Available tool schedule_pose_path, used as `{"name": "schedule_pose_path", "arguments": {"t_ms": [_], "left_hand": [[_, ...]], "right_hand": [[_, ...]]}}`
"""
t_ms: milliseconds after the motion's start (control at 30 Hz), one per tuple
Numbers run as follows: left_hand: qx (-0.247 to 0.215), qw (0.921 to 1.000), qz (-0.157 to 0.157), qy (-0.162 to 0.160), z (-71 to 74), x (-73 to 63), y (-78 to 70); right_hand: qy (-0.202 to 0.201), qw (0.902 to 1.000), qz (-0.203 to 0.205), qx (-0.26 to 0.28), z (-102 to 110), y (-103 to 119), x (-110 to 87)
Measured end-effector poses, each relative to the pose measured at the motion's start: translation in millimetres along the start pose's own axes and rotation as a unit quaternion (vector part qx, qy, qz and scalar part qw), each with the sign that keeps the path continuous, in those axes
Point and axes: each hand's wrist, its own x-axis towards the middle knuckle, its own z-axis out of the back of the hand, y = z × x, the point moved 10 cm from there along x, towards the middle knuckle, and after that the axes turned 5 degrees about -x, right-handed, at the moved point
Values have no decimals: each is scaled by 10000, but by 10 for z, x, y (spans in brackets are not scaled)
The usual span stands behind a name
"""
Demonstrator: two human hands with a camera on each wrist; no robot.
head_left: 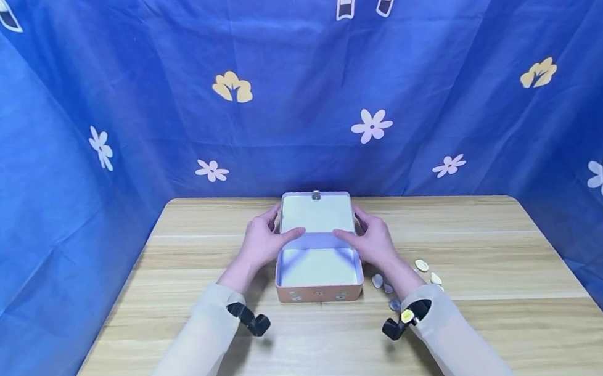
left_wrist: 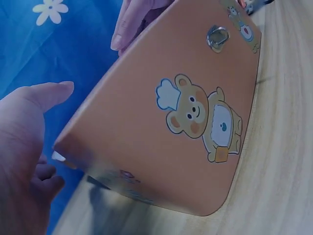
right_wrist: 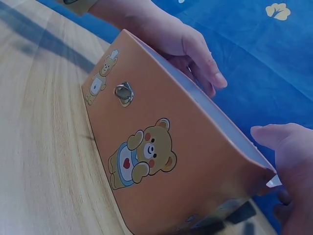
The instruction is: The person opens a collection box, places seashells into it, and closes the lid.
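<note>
An orange box (head_left: 320,294) printed with cartoon bears stands on the table with its hinged lid (head_left: 316,211) tipped back, and its pale inside shows. In the left wrist view, a metal catch (left_wrist: 217,38) sits on the front wall. My left hand (head_left: 264,238) grips the left side of the box near the hinge, its thumb over the inside and its other fingers behind the lid. On the opposite side my right hand (head_left: 373,239) holds it the same way. The fingers behind the lid are partly hidden.
Several small shell-like pieces (head_left: 421,265) lie on the wooden table (head_left: 492,290) right of the box, some beside my right wrist. A blue cloth (head_left: 294,120) with flower prints hangs behind the table and along its sides.
</note>
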Motion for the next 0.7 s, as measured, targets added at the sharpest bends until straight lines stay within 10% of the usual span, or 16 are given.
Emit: {"name": "schedule_pose_path", "arguments": {"t_ms": [700], "left_hand": [[1073, 9922, -563, 290, 29, -562, -462]], "right_hand": [[-369, 9967, 579, 439, 494, 249, -362]]}}
